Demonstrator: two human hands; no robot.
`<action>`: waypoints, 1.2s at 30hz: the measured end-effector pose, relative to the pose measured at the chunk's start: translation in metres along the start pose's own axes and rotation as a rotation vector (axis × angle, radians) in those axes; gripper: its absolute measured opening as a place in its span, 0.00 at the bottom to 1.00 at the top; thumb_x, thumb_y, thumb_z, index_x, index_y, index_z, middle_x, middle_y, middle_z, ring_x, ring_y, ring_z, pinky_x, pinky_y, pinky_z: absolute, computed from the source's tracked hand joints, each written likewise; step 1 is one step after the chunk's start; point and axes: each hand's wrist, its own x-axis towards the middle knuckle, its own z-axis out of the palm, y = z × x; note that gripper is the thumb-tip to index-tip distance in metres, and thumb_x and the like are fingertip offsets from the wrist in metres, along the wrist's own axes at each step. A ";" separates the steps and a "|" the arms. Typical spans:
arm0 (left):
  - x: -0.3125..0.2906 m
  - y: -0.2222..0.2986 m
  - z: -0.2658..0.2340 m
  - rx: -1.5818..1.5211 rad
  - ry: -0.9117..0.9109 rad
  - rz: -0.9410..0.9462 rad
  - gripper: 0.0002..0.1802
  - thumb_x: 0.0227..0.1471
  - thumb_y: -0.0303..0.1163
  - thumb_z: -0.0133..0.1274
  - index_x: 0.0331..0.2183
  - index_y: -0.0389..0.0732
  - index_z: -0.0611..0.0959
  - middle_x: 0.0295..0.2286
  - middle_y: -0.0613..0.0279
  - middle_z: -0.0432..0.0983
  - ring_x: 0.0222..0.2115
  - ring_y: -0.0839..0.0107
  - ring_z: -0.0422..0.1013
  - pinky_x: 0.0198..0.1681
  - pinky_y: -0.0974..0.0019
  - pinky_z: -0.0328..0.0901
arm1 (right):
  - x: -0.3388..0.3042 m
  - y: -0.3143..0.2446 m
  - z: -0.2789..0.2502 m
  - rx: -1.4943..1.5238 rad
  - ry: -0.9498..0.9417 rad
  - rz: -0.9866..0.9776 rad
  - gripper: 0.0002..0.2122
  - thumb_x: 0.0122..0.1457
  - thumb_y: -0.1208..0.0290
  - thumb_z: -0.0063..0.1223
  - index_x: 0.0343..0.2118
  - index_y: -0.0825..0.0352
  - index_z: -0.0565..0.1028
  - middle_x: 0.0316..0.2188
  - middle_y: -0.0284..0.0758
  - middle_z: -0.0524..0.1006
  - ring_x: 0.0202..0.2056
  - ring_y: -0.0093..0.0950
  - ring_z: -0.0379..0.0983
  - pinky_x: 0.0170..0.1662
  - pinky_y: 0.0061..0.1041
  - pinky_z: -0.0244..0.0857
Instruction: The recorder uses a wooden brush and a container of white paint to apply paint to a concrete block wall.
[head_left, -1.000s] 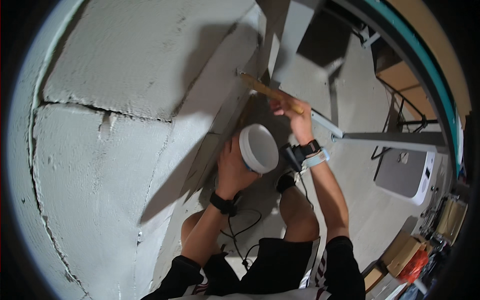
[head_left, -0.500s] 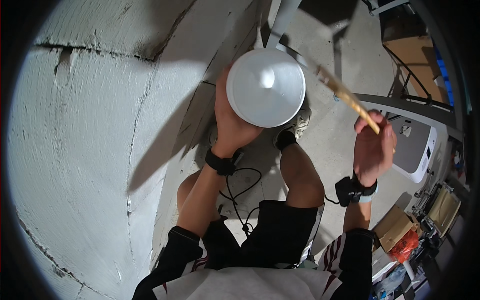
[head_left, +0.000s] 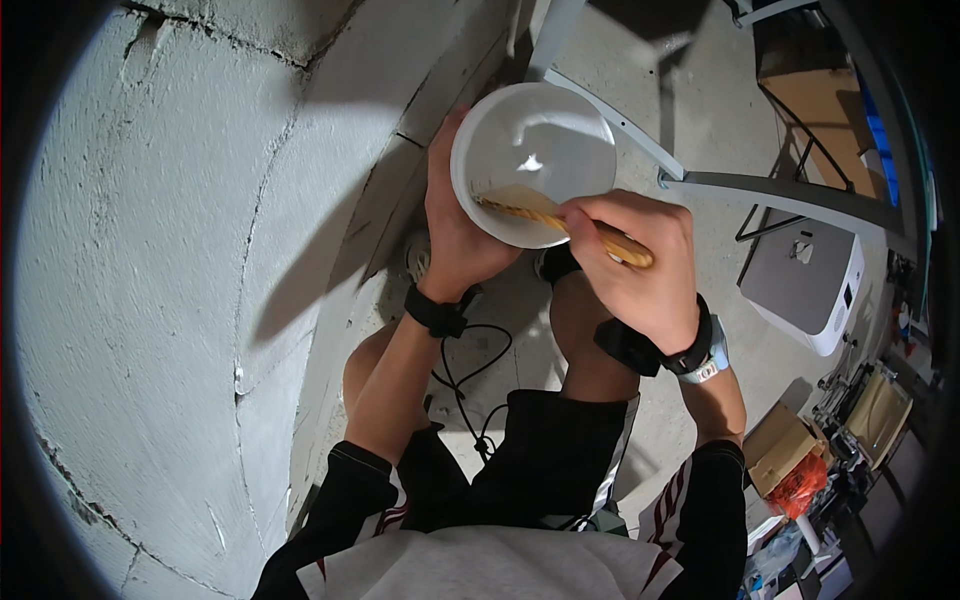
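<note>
A white round bucket [head_left: 560, 110] is held up in front of me, its open top facing me. My left hand [head_left: 455, 235] grips its left and near side; the fingers go out of sight behind the wall. My right hand [head_left: 640, 260] is closed round the wooden handle of a paintbrush [head_left: 535, 213] over the bucket's near right rim. The brush slants down to the left, its tip inside the bucket near the left wall. Something pale and wet-looking, with a bright glint, lies in the bucket; I cannot tell how deep it is.
A white-coated block wall [head_left: 170, 300] with cracks rises close on my left. Grey metal legs [head_left: 620, 130] stand beyond the bucket. To the right are a grey-and-white appliance [head_left: 800, 270], a cardboard box [head_left: 785, 445] and a red plastic bag [head_left: 800, 488]. A black cable [head_left: 460, 385] hangs between my legs.
My right hand has moved left from the far right, bringing the paintbrush from the air into the bucket. The bucket, still in my left hand, has tilted slightly.
</note>
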 end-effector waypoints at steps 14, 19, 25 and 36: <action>-0.001 0.005 -0.002 0.107 -0.042 -0.001 0.56 0.30 0.36 0.76 0.60 0.35 0.65 0.58 0.45 0.62 0.59 0.49 0.63 0.59 0.53 0.62 | 0.035 0.016 0.028 0.076 0.205 -0.184 0.03 0.49 0.79 0.60 0.26 0.72 0.80 0.22 0.45 0.79 0.23 0.43 0.78 0.29 0.33 0.72; -0.001 0.003 -0.003 0.077 -0.042 -0.006 0.59 0.29 0.38 0.77 0.61 0.35 0.63 0.58 0.47 0.63 0.58 0.52 0.65 0.58 0.55 0.63 | 0.022 0.005 0.010 -0.044 0.124 -0.156 0.07 0.51 0.83 0.59 0.34 0.71 0.82 0.27 0.41 0.82 0.27 0.35 0.81 0.32 0.26 0.73; -0.002 -0.001 -0.004 0.151 -0.066 0.013 0.59 0.31 0.39 0.76 0.61 0.35 0.62 0.59 0.46 0.62 0.59 0.53 0.64 0.59 0.55 0.63 | 0.011 0.011 0.023 -0.121 0.119 -0.283 0.10 0.47 0.84 0.56 0.35 0.73 0.80 0.29 0.45 0.79 0.27 0.41 0.78 0.30 0.32 0.74; 0.001 0.004 -0.008 0.000 -0.025 0.002 0.57 0.34 0.35 0.75 0.61 0.35 0.61 0.55 0.50 0.67 0.54 0.59 0.69 0.55 0.58 0.65 | 0.003 -0.001 0.009 -0.140 -0.087 -0.350 0.15 0.42 0.86 0.56 0.36 0.72 0.80 0.33 0.42 0.80 0.33 0.37 0.79 0.36 0.32 0.77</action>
